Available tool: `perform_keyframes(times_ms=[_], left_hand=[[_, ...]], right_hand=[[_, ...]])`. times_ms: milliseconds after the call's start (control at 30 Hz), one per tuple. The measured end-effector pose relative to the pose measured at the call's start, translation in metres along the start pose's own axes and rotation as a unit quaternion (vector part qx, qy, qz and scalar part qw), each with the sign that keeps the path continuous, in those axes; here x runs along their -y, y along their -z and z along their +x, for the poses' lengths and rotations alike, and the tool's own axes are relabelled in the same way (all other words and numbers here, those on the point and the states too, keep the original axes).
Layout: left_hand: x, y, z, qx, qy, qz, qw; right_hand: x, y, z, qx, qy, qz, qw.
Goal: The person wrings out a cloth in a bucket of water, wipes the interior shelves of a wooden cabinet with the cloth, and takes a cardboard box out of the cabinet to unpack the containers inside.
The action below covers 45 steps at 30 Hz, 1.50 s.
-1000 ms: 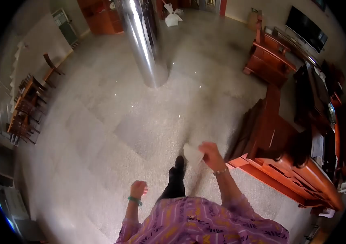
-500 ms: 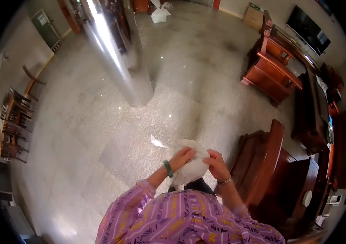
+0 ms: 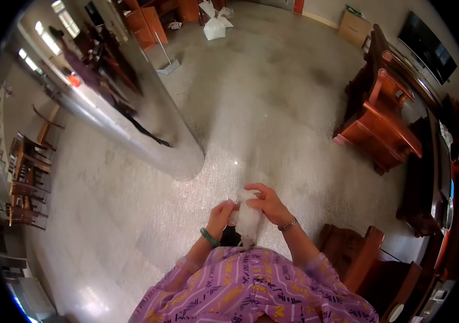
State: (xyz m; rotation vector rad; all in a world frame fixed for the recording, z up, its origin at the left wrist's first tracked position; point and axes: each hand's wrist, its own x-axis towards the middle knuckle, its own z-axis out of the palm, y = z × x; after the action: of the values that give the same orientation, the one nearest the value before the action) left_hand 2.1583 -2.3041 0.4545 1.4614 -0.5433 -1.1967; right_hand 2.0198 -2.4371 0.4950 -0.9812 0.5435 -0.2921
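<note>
Fingers of the right hand curl over the top of a crumpled white plastic bag, pinching it from the 1 o'clock side, while the left hand closes on the same bundle from 9 o'clock, fingers pressed into its folds. That bag sits bunched between both hands, held in front of the person's chest above the floor; it looks thin, soft and wrinkled, gathered into an uneven lump with a loose end hanging down toward 6 o'clock.

On the left wrist is a smooth green bangle; on the right, a thin metal bracelet. Both sleeves are purple with striped patterning.

Underfoot lies a pale speckled stone floor, polished enough to glint. At 10 o'clock rises a round, mirror-bright steel column. Reddish carved wooden chairs stand at 3 o'clock, well apart from the hands. Far off at 12 o'clock a white bag rests on the floor.
</note>
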Motion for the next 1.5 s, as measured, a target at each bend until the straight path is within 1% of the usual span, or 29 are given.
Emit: perform_keyframes(times_ms=[67, 100, 133, 200, 267, 400, 467, 567, 600, 667, 700, 767, 800, 867, 900, 933, 1000, 1033, 1067, 1100, 1133, 1200, 1267, 1300, 1333, 1400, 1433, 1467, 1500], left_hand=[[-0.009, -0.002, 0.036, 0.043, 0.147, -0.006, 0.988], [-0.014, -0.004, 0.061, 0.08, 0.153, 0.027, 0.985], [-0.03, -0.007, 0.082, 0.087, 0.134, 0.02, 0.987], [-0.048, -0.018, 0.141, 0.112, 0.093, -0.062, 0.987], [-0.088, -0.026, 0.193, 0.172, 0.013, -0.031, 0.985], [-0.131, -0.044, 0.286, 0.143, -0.064, -0.04, 0.987], [-0.147, -0.049, 0.329, 0.135, -0.067, -0.041, 0.988], [-0.163, -0.045, 0.397, 0.057, -0.136, 0.113, 0.983], [-0.168, -0.043, 0.42, 0.053, -0.135, 0.112, 0.983], [-0.178, -0.041, 0.459, 0.052, -0.076, -0.032, 0.995], [-0.187, -0.037, 0.479, 0.042, -0.046, -0.086, 0.994], [-0.222, -0.034, 0.516, 0.026, -0.055, -0.12, 0.991], [-0.241, -0.031, 0.533, 0.017, -0.061, -0.157, 0.985], [-0.278, -0.024, 0.569, 0.009, -0.069, -0.146, 0.987], [-0.285, -0.012, 0.588, 0.038, -0.063, -0.134, 0.988], [-0.293, -0.005, 0.607, 0.066, -0.056, -0.125, 0.988], [-0.323, -0.003, 0.63, 0.06, -0.06, -0.126, 0.988], [-0.325, 0.008, 0.645, 0.052, -0.061, -0.104, 0.991], [-0.33, 0.02, 0.66, 0.045, -0.062, -0.08, 0.994], [-0.336, 0.034, 0.673, -0.001, -0.092, -0.072, 0.993], [-0.346, 0.048, 0.689, -0.004, -0.092, -0.073, 0.993], [-0.362, 0.074, 0.72, -0.114, -0.096, -0.259, 0.954], [-0.398, 0.092, 0.753, -0.105, -0.099, -0.295, 0.944], [-0.413, 0.103, 0.771, -0.093, -0.109, -0.329, 0.933], [-0.411, 0.118, 0.8, -0.092, -0.106, -0.331, 0.933], [-0.381, 0.146, 0.859, -0.072, -0.036, -0.239, 0.968], [-0.372, 0.161, 0.885, -0.069, -0.05, -0.055, 0.995], [-0.378, 0.171, 0.905, -0.07, -0.057, -0.058, 0.994], [-0.387, 0.182, 0.925, -0.133, -0.068, -0.07, 0.986]], right_hand=[[0.015, 0.021, 0.042, -0.033, 0.03, -0.09, 0.995], [0.024, 0.032, 0.065, -0.042, 0.056, -0.074, 0.995], [0.032, 0.044, 0.087, -0.045, 0.052, -0.079, 0.994], [0.06, 0.074, 0.127, -0.071, 0.065, -0.165, 0.982], [0.104, 0.087, 0.153, -0.071, 0.032, -0.148, 0.986], [0.154, 0.129, 0.21, -0.143, 0.106, -0.092, 0.98], [0.17, 0.156, 0.236, -0.19, 0.112, -0.028, 0.975], [0.187, 0.191, 0.287, -0.213, 0.109, 0.009, 0.971], [0.195, 0.202, 0.308, -0.21, 0.107, 0.009, 0.972], [0.211, 0.223, 0.348, -0.208, 0.11, -0.033, 0.971], [0.218, 0.239, 0.37, -0.202, 0.11, -0.029, 0.973], [0.244, 0.261, 0.419, -0.123, 0.096, -0.107, 0.982], [0.257, 0.269, 0.438, -0.119, 0.097, -0.098, 0.983], [0.312, 0.261, 0.473, -0.091, 0.02, -0.076, 0.993], [0.322, 0.268, 0.497, -0.05, -0.018, -0.085, 0.995], [0.328, 0.272, 0.519, -0.047, -0.022, -0.083, 0.995], [0.331, 0.275, 0.569, 0.08, -0.01, -0.153, 0.985], [0.303, 0.289, 0.604, 0.074, 0.042, -0.19, 0.978], [0.309, 0.289, 0.629, 0.078, 0.039, -0.19, 0.978], [0.314, 0.289, 0.653, 0.07, 0.056, -0.248, 0.965], [0.321, 0.29, 0.677, 0.06, 0.073, -0.305, 0.948], [0.367, 0.28, 0.708, 0.042, 0.094, -0.259, 0.96], [0.418, 0.269, 0.74, 0.114, 0.014, -0.1, 0.988], [0.433, 0.269, 0.761, 0.172, 0.04, -0.071, 0.982], [0.442, 0.274, 0.791, 0.17, 0.038, -0.07, 0.982], [0.455, 0.282, 0.844, 0.192, -0.086, 0.007, 0.978], [0.463, 0.279, 0.873, 0.143, -0.065, -0.171, 0.973], [0.468, 0.288, 0.897, 0.145, -0.062, -0.178, 0.971], [0.471, 0.299, 0.918, 0.099, 0.007, -0.364, 0.926]])
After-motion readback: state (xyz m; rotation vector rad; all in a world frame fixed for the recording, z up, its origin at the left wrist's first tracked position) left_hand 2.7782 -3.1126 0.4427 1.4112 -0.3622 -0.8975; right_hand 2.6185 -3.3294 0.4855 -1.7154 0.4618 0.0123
